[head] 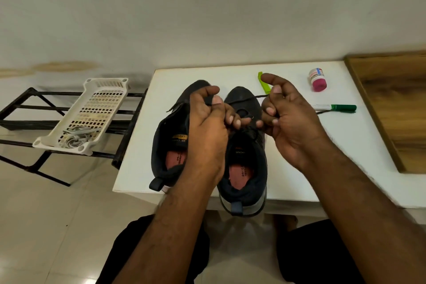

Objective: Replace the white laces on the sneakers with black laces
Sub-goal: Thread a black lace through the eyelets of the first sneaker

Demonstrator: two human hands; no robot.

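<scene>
On the white table (299,145) lie a green marker (335,107), a pink-capped bottle (317,80) and a lime clip (262,82) — far right; left, a white basket (101,92) rests on a black rack (27,120).

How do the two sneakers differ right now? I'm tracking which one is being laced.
The right sneaker has a black lace across its front, its ends gripped by the left hand and right hand; the left sneaker shows no lace. The right sneaker's heel overhangs the table edge; the left sneaker's sits at it. Both are dark with pink insoles.

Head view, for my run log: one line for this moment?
step: tying | left hand: grips black lace | right hand: grips black lace | right sneaker
</scene>
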